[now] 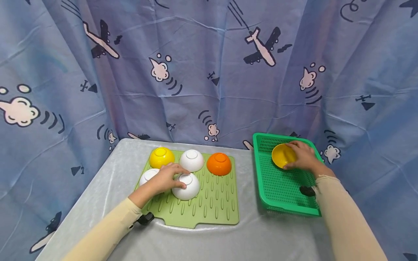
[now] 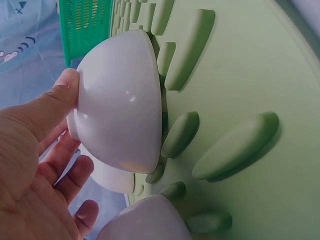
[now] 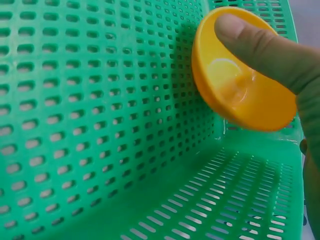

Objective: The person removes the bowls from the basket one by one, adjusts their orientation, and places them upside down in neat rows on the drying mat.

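Observation:
My left hand (image 1: pixel 168 177) pinches the foot of an upside-down white bowl (image 1: pixel 189 190) on the green drying mat (image 1: pixel 215 214); in the left wrist view the thumb lies at the base ring of this white bowl (image 2: pixel 120 100), and its rim is right at the mat's ridges. Over in the green basket (image 1: pixel 266 201), my right hand (image 1: pixel 303 156) grips a yellow bowl (image 1: pixel 281 156) by its rim. The right wrist view shows the thumb inside this yellow bowl (image 3: pixel 240 75), whose opening is tilted toward the camera; the other fingers are mostly hidden behind it.
Upside down on the mat are another yellow bowl (image 1: pixel 161 158), a white bowl (image 1: pixel 191 161) and an orange bowl (image 1: pixel 219 165) in the back row. One more white bowl (image 1: pixel 147 176) sits partly behind my left hand. A patterned blue curtain (image 1: pixel 196 90) hangs behind the grey table (image 1: pixel 254 239).

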Demonstrator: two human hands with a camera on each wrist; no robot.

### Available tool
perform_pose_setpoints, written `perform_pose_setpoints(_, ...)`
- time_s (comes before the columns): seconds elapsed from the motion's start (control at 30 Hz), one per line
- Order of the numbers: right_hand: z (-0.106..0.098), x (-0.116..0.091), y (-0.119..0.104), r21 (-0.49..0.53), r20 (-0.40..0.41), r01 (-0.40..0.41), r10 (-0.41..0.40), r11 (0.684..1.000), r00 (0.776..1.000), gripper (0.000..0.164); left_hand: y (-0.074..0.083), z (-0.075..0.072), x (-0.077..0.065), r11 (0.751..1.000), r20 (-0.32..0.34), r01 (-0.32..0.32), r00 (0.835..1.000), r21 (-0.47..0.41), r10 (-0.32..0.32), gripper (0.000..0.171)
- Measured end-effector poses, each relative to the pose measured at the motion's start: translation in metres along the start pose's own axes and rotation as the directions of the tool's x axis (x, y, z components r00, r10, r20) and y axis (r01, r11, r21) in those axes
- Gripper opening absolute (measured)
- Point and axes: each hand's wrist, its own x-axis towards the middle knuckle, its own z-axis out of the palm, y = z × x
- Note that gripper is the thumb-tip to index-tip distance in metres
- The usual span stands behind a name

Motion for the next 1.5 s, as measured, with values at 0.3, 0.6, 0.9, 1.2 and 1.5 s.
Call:
perform_pose_setpoints(0.3,0.005,0.005,-0.005,-0.073,0.011,0.014,-0.013,0.997,1.000,0.123,0.002,-0.001,-0.001,1.000,0.003,0.008,1.000,0.001,-0.008,0.053)
perform_pose_setpoints(0.6,0.006,0.002,-0.007,-0.108,0.014,-0.001,0.002,0.994,1.000,0.124,0.002,-0.001,0.000,1.000,0.007,0.008,1.000,0.003,-0.008,0.052)
perform_pose_setpoints(0.9,0.000,0.000,-0.005,-0.180,0.043,0.016,-0.008,0.984,0.999,0.128,0.001,-0.001,0.002,1.000,0.002,0.003,1.000,-0.014,-0.003,0.052)
perform_pose_setpoints(1.2,0.002,0.005,-0.008,-0.145,0.027,-0.011,0.015,0.989,1.000,0.123,0.002,-0.001,0.001,0.999,0.005,0.011,1.000,-0.030,-0.011,0.052)
perform_pose_setpoints(1.5,0.000,0.009,-0.020,-0.196,0.022,0.014,-0.010,0.981,1.000,0.121,-0.001,-0.001,0.000,1.000,-0.026,0.010,1.000,-0.006,-0.010,0.052)
